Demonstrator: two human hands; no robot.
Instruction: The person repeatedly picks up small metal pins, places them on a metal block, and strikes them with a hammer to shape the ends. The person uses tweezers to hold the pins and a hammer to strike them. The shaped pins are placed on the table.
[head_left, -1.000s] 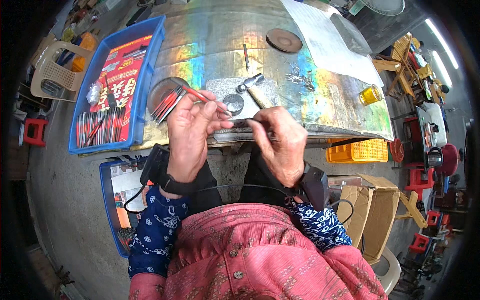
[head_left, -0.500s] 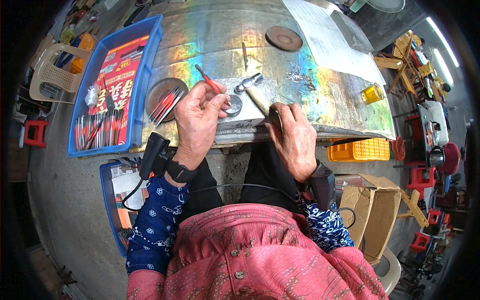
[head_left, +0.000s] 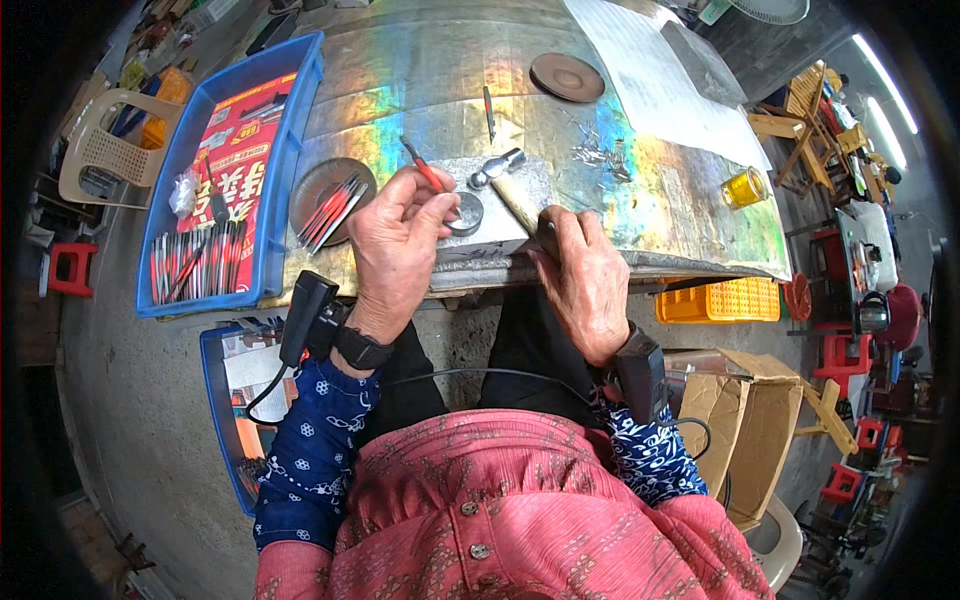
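Observation:
My left hand (head_left: 398, 240) is closed in a pinch on a slim red-and-black tool (head_left: 424, 168), its dark end pointing up and away; its kind is not clear. Just under those fingertips sits a round grey metal block (head_left: 463, 214) on a pale slab (head_left: 492, 229). My right hand (head_left: 582, 275) is wrapped round the wooden handle of a hammer (head_left: 516, 203), whose metal head rests over the slab. To the left, a round brown dish (head_left: 328, 178) holds several more slim red-and-silver tools (head_left: 330, 211). Another slim dark tool (head_left: 489, 112) lies beyond the hammer.
A blue tray (head_left: 274, 175) with rows of red-and-silver tools stands at the left. Farther off are a second brown dish (head_left: 567, 77), scattered small metal pins (head_left: 601, 155) and a jar of yellow liquid (head_left: 745, 187). A yellow crate (head_left: 718, 301) and cardboard box (head_left: 745, 420) stand low at right.
My left hand has shifted very slightly, and the upper end of the slim tool has moved a little right and down. My right hand stays on the hammer handle, almost still.

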